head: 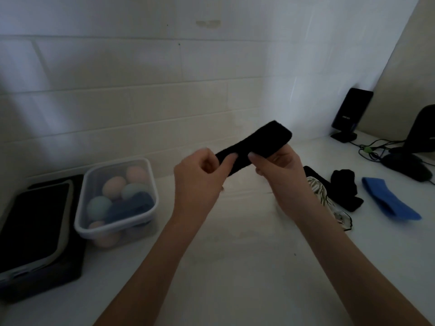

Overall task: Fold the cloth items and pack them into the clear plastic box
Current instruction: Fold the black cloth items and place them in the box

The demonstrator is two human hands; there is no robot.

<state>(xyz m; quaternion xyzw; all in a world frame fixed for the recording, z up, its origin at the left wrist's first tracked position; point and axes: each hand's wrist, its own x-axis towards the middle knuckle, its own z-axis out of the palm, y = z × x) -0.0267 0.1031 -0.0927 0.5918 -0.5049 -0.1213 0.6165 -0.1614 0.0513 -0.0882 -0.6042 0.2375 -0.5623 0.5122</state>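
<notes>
I hold a black cloth band (261,140) in the air above the white table, stretched between both hands. My left hand (200,180) pinches its near left end; my right hand (280,170) grips it from below near the middle. The clear plastic box (94,222) stands at the left, holding several pastel rolled items and a dark blue folded cloth (131,205). To the right lie a striped cloth (324,198), a black cloth (343,187) and a blue cloth band (388,203).
A black case with a dark tablet-like slab (35,231) lies left of the box. A black speaker (350,114), cables (372,149) and a dark stand (414,161) occupy the far right corner. A tiled wall rises behind the table (235,267).
</notes>
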